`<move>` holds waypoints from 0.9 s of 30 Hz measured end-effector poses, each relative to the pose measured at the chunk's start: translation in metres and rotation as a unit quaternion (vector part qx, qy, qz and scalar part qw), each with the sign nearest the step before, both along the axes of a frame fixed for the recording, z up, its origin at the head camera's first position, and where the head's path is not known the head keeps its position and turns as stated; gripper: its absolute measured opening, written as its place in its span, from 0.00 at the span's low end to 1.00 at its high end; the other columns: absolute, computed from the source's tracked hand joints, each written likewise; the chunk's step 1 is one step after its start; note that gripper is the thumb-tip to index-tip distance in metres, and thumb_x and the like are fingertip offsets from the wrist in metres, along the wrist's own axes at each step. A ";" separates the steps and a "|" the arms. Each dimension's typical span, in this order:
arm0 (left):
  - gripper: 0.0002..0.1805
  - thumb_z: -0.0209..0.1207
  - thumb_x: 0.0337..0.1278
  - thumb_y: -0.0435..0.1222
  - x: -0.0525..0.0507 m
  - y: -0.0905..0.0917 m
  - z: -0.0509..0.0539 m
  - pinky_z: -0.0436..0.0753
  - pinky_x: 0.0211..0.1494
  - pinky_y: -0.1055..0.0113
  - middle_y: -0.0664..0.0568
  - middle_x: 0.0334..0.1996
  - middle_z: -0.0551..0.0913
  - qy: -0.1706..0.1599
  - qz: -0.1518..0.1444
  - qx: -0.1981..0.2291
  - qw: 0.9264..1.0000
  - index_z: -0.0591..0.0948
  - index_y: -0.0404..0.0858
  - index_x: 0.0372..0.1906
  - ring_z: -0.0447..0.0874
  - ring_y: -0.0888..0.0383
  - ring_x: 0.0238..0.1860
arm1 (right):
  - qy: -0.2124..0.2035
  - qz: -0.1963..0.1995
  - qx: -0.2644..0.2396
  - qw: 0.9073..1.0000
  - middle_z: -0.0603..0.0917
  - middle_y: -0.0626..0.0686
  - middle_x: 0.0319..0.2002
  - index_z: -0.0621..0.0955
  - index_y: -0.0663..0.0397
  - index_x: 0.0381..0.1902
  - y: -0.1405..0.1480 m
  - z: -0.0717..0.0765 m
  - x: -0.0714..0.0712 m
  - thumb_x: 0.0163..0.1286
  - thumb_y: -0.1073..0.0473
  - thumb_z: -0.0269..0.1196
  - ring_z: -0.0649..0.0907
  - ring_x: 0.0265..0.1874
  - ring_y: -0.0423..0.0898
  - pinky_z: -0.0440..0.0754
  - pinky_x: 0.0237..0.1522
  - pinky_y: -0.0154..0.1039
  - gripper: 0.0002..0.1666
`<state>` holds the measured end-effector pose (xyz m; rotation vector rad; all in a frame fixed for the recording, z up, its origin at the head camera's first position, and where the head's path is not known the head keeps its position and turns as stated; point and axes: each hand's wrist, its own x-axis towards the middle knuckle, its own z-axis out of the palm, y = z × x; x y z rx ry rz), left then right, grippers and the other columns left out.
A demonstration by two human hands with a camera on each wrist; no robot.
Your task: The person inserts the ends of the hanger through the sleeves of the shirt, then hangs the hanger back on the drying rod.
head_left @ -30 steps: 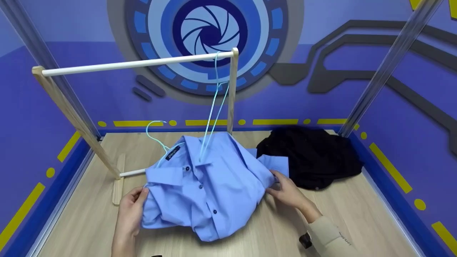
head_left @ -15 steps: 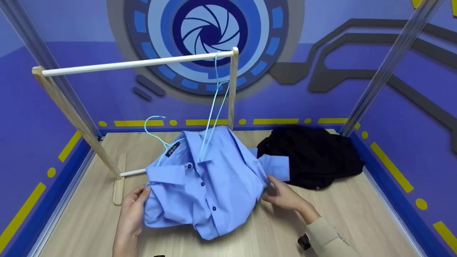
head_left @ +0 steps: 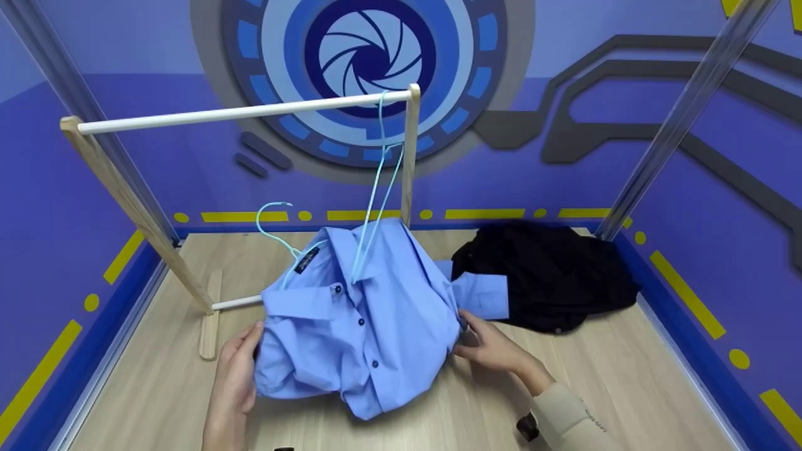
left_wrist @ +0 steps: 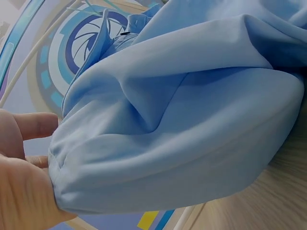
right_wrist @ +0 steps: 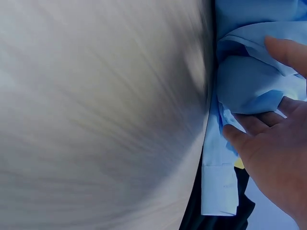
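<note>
Blue shirt (head_left: 404, 313), lower centre, has bunched narrower as the right hand (head_left: 498, 349) moved inward, fingers loosely spread against it; left hand (head_left: 232, 373) touching, grip unclear. It seems gathered nearer the lower hanger (head_left: 297, 252).

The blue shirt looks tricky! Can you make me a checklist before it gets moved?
1. Left hand on blue shirt: ok, touching its edge.
2. Right hand on it: ok, touching the opposite side.
3. Hanger hook outside the cloth: ok, sticking out near the neck label.
4. Hook on the white top rod: not ok, it's lower.
5. Hanger ends seated properly: cannot tell, the shirt hides them.
6. Second hanger clear of the shirt: cannot tell, they overlap in the head view.
</note>
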<state>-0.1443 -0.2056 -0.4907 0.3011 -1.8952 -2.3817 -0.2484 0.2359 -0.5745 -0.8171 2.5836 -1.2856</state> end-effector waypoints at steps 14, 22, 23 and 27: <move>0.24 0.44 0.84 0.37 0.000 0.004 0.003 0.78 0.57 0.68 0.45 0.53 0.80 0.000 -0.006 -0.005 1.000 0.67 0.19 0.67 0.79 0.61 0.53 | 0.012 0.005 -0.084 0.996 0.77 0.62 0.63 0.71 0.65 0.70 -0.012 0.003 -0.002 0.74 0.65 0.65 0.75 0.65 0.57 0.68 0.68 0.58 0.30; 0.22 0.45 0.83 0.35 0.002 0.005 0.011 0.78 0.56 0.70 0.49 0.52 0.79 -0.005 0.015 -0.021 1.000 0.68 0.20 0.67 0.78 0.62 0.52 | 0.002 -0.025 -0.117 0.993 0.74 0.71 0.63 0.65 0.72 0.72 -0.019 0.007 0.001 0.71 0.68 0.67 0.76 0.62 0.65 0.70 0.65 0.61 0.37; 0.22 0.45 0.83 0.34 0.002 0.004 0.012 0.78 0.55 0.70 0.49 0.51 0.79 -0.002 0.016 -0.022 1.000 0.68 0.20 0.66 0.79 0.62 0.52 | 0.003 -0.030 -0.113 0.993 0.74 0.71 0.63 0.64 0.71 0.73 -0.019 0.007 0.001 0.71 0.66 0.67 0.76 0.62 0.66 0.71 0.65 0.61 0.38; 0.21 0.44 0.83 0.34 0.002 0.004 0.014 0.79 0.53 0.69 0.49 0.49 0.80 0.012 0.019 -0.023 0.999 0.68 0.19 0.65 0.80 0.61 0.49 | 0.000 -0.027 -0.124 0.992 0.71 0.71 0.66 0.61 0.69 0.75 -0.019 0.010 0.002 0.71 0.64 0.68 0.74 0.65 0.65 0.69 0.67 0.61 0.42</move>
